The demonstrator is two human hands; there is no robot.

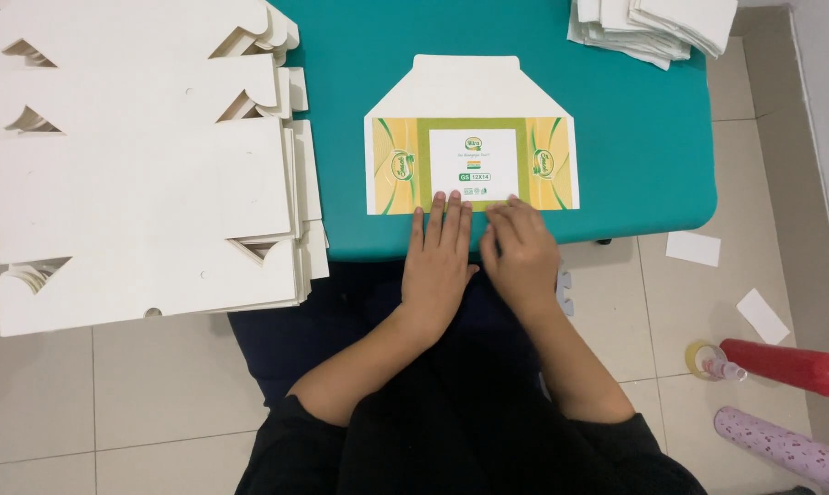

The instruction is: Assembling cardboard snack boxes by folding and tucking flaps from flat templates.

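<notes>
Flat printed carton (470, 137) lying near front edge of teal table (634, 137), white flap pointing away. Left hand (438, 261) pressing flat on its near edge, fingers spread, gripping nothing. Right hand (521, 252) resting alongside, fingers curled; any grasp unclear. Blank stack (139, 165) sitting left, cut off by frame.

Count at teal table
One printed yellow-green flat carton blank (470, 151); two stacks of white die-cut cardboard blanks (148, 165) (654, 25); two white paper scraps (693, 247) (763, 315); two hands (438, 259) (521, 254)

Teal table (634, 137) on pale tiled floor (158, 403).
</notes>
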